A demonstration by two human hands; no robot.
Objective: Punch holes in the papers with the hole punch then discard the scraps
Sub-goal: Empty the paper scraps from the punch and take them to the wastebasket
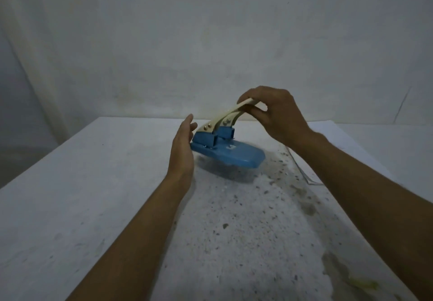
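Right hand (278,115) pinched shut on hole punch (225,146) lever, blue base hung below-left; left hand (182,146) open, nearer it.

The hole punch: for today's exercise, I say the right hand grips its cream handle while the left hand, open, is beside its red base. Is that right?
Not quite. The head view shows the hole punch has a blue base, not red. The right hand does grip the cream handle, and the open left hand is beside the base.

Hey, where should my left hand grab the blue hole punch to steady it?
Grip the blue base at its near-left edge, coming in from the left. The left hand is open beside it, the right hand holds the cream lever, and the base hangs tilted.
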